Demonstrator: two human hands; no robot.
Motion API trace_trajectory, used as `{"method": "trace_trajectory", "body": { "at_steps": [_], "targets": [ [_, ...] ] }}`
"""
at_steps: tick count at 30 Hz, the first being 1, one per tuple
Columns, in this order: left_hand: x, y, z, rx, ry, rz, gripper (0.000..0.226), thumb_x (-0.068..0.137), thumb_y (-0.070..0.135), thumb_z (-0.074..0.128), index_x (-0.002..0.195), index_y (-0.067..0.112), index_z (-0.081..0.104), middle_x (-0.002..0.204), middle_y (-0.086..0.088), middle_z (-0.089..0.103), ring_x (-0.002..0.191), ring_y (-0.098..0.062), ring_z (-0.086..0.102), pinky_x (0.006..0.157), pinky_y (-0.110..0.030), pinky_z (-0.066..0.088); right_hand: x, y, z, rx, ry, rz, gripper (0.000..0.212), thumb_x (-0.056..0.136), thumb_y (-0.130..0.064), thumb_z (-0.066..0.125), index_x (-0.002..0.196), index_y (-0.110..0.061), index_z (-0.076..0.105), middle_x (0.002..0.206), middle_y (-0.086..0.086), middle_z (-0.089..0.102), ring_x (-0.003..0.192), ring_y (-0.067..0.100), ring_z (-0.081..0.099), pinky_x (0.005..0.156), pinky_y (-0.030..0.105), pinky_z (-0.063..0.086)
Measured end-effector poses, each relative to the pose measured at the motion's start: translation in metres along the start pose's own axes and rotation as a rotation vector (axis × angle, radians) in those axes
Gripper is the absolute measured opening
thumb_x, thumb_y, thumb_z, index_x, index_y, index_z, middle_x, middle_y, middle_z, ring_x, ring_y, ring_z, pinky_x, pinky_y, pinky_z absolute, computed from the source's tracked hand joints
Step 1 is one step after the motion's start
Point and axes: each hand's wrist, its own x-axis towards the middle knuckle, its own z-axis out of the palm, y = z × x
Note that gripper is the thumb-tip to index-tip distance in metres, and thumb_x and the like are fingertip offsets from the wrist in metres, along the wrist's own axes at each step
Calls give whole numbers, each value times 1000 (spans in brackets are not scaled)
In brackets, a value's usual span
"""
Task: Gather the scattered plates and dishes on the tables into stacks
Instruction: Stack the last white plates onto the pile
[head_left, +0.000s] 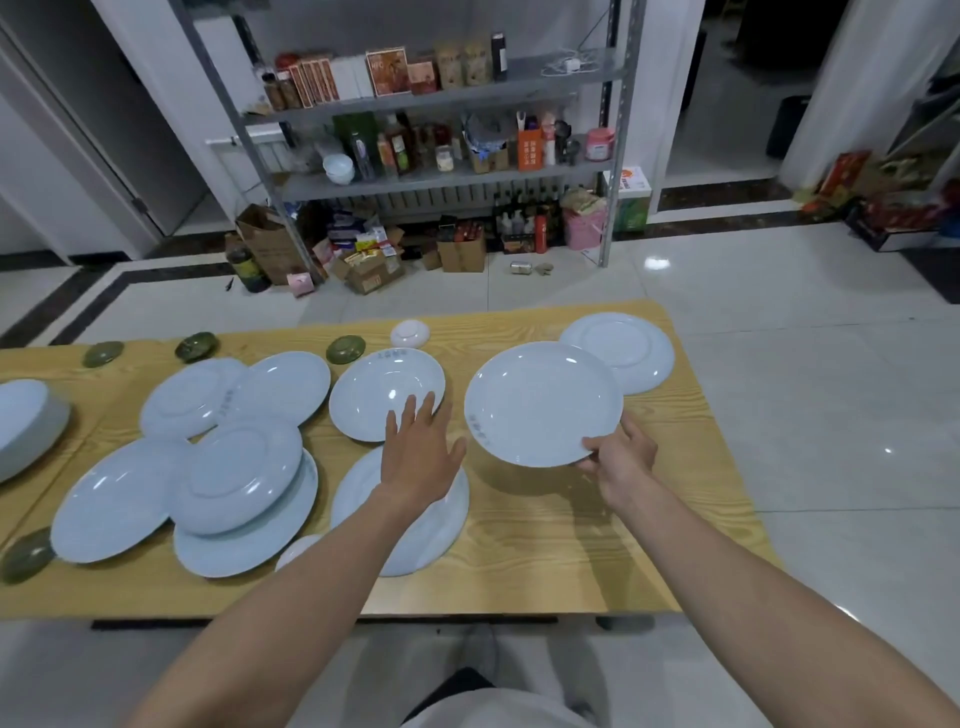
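Thumb on top, the right hand (621, 457) pinches the near rim of the held plate (543, 402), a wide, round, glossy white dish with a shallow well and faint grey lettering on its left rim. It sits clear of the tabletop (597, 545), a pale yellow board with printed wood grain, and casts a shadow there.

The left hand (418, 452) is flat and open, left of the held plate, with its fingers straight and slightly spread. Its fingertips lie over the near rim of the middle plate (384, 395); I cannot tell whether they touch it. Its palm and wrist cover part of the near plate (426, 530), which is equally white and smooth.

Beyond the held plate and partly hidden by it, an upturned plate (621, 351) shows its foot ring. Farther left of the held plate, more white plates (228, 483) overlap in a loose cluster, some face down. Beyond them, small round green dishes (345, 349) and one small white dish (410, 332) line the tabletop's far edge.
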Motion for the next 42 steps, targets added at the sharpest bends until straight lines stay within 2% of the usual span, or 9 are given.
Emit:
{"method": "trace_trajectory", "body": {
  "at_steps": [4, 6, 10, 19, 24, 29, 33, 38, 42],
  "targets": [
    [13, -23, 4, 3, -21, -20, 61, 104, 48, 32, 157, 23, 15, 165, -4, 11, 152, -28, 5, 122, -48, 6, 1, 1, 24, 9, 22, -13, 81, 76, 23, 53, 145, -18, 49, 128, 10, 63, 87, 29, 66, 47, 29, 54],
    [20, -36, 7, 0, -33, -30, 61, 104, 47, 32, 157, 22, 15, 165, -4, 11, 152, -28, 5, 122, -48, 7, 4, 1, 35, 22, 26, -13, 79, 77, 22, 54, 145, -18, 49, 127, 10, 63, 86, 28, 65, 49, 29, 54],
    [36, -60, 14, 0, -62, -43, 62, 104, 47, 31, 157, 21, 14, 165, -5, 11, 152, -28, 5, 122, -47, 7, 10, 5, 59, 46, 28, -22, 76, 77, 23, 55, 142, -17, 51, 128, 8, 62, 101, 32, 67, 59, 36, 60],
    [68, -107, 39, -76, -135, -96, 62, 103, 49, 33, 157, 22, 17, 165, -5, 14, 152, -28, 9, 122, -47, 11, 25, 24, 113, 31, 53, -20, 72, 78, 19, 56, 142, -14, 51, 129, 10, 63, 92, 30, 68, 58, 33, 57],
    [86, -132, 54, -314, -204, -301, 66, 101, 49, 40, 156, 18, 19, 163, -14, 15, 149, -36, 15, 116, -48, 27, 32, 33, 138, 30, 57, -10, 75, 79, 21, 57, 145, -15, 48, 129, 10, 63, 103, 33, 67, 58, 34, 59],
    [98, -147, 69, -536, -195, -491, 71, 99, 45, 49, 156, 17, 18, 161, -19, 11, 147, -36, 16, 114, -44, 28, 40, 46, 157, 41, 74, 8, 78, 78, 22, 58, 145, -15, 47, 129, 11, 62, 105, 35, 66, 63, 37, 61],
    [105, -158, 80, -701, -202, -632, 76, 96, 40, 59, 157, 20, 17, 155, -22, 21, 142, -37, 23, 112, -45, 30, 47, 53, 167, 39, 93, 19, 77, 77, 22, 58, 144, -15, 49, 126, 13, 64, 106, 36, 67, 63, 38, 62],
    [112, -172, 92, -976, -128, -744, 86, 89, 19, 69, 157, 20, 16, 151, -14, 34, 134, -33, 41, 108, -39, 37, 53, 58, 175, 42, 107, 28, 79, 77, 23, 58, 145, -16, 49, 126, 13, 64, 106, 37, 66, 58, 35, 61],
    [116, -178, 96, -1256, -69, -819, 96, 83, 3, 71, 155, 36, 17, 152, 1, 37, 137, -30, 40, 99, -34, 46, 56, 62, 179, 59, 107, 42, 79, 78, 23, 58, 145, -17, 48, 124, 9, 66, 104, 34, 67, 72, 43, 61]
  ]
}}
